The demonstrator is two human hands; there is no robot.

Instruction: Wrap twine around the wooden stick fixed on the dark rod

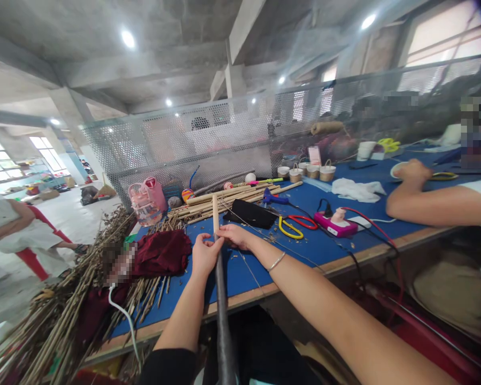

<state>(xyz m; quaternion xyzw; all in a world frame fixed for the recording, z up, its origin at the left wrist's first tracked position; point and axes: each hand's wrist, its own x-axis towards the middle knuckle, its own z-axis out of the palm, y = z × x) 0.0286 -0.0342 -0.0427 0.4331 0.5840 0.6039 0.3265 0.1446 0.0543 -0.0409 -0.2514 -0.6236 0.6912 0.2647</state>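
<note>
Two hands [204, 256] [236, 237] hold one dark rod [222, 299] and one pale stick [215, 213].

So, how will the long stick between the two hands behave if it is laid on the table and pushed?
The long stick is probably stiff, since it looks nearly straight above and below the left hand and right hand. It may roll, as its dark lower part looks rounded, and, being long, could swing round.
</note>
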